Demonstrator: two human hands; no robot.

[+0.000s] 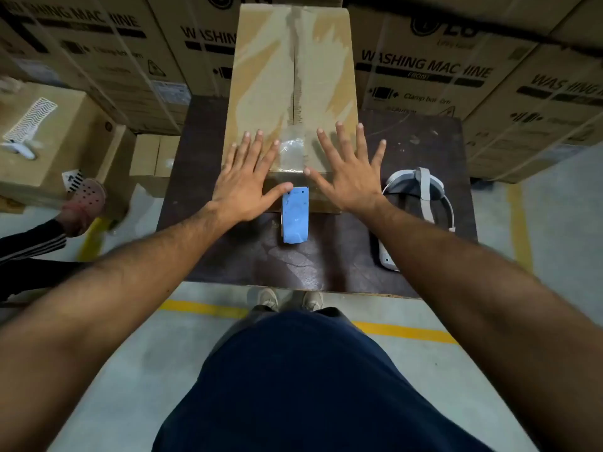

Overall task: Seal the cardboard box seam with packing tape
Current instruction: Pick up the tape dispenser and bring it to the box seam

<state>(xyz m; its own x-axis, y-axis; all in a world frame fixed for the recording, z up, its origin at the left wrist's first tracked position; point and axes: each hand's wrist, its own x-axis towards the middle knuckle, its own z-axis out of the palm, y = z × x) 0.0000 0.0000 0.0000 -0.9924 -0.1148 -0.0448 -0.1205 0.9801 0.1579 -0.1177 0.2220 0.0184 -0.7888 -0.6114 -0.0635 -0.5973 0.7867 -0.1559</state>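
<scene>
A long cardboard box point(261, 76) lies on a dark table point(408, 141), its centre seam point(294, 73) running away from me. A short strip of clear tape point(291, 151) covers the near end of the seam. My left hand point(248, 181) rests flat, fingers spread, on the box's near left corner. My right hand point(349, 174) lies flat and spread on the near right corner. Between the wrists, a blue tape dispenser point(295, 215) leans against the box's near face; my left thumb touches its top.
A white headset point(421, 197) lies on the table at right. Stacked washing-machine cartons point(424, 66) wall in the back and sides. Another person's leg and sandal point(88, 199) are at left beside a smaller carton point(49, 141). Yellow floor lines point(202, 309) run below.
</scene>
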